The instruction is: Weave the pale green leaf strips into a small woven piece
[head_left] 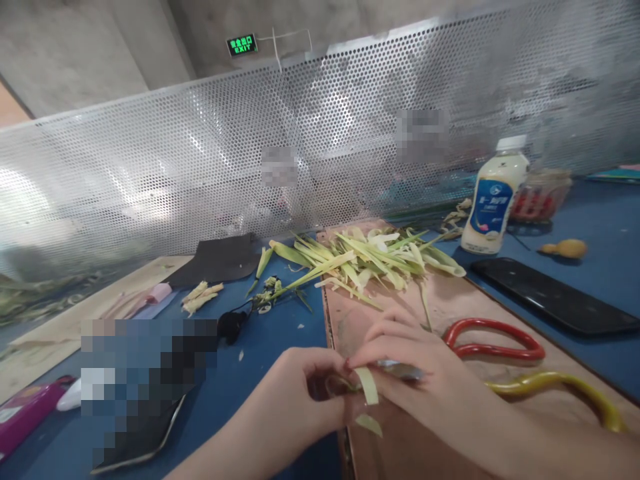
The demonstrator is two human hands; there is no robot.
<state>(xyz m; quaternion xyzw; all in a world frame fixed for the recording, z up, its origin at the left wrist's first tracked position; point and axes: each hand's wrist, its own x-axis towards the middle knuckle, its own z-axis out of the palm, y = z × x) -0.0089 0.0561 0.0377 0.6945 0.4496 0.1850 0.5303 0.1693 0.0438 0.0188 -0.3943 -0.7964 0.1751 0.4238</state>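
My left hand [300, 397] is closed, its thumb and fingertips around a thin, dark looped strand too small to identify. Against it, my right hand [415, 363] pinches at the top of a pale green strip of corn husk [369, 386], which hangs down between the hands. Below lies a small husk scrap [369, 424] on the wooden board [395, 440]. Beneath my right fingers shows part of a shiny metal piece [400, 369]. Beside that hand are a red looped handle [493, 351] and a yellow curved handle [555, 381], apparently of scissors; where they join is hidden.
A heap of corn husks [370, 260] covers the board's far end. To the right stand a white-capped bottle [493, 200], a black phone [555, 293] and a small gourd [565, 249]. Leftward lie dark sheet [215, 260] and a purple item [30, 413]. Behind rises a perforated metal screen [200, 160].
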